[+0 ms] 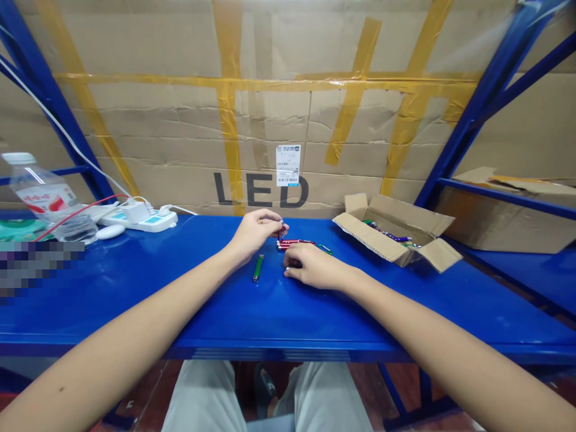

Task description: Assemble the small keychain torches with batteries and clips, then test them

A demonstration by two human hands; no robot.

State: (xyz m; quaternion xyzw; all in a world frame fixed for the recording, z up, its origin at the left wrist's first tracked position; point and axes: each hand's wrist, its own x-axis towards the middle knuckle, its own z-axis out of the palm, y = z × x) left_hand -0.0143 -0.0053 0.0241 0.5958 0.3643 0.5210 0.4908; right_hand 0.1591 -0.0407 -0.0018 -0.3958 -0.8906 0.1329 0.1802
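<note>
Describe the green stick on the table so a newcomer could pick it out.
Find the blue table, then the left hand. Just nearer the table's front edge lies the green stick. Unlike the nearby red pieces, it is green and lies by itself.

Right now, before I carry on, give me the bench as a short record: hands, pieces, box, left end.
Left hand: pinching a small red piece
Right hand: curled, low over the blue table; grip contents mostly hidden
Red pieces: on the table, just beyond the right hand
Green piece: on the table, apart from both hands
Cardboard box: right side, open, coloured pieces inside
Left end: bottle, white power strip
</note>
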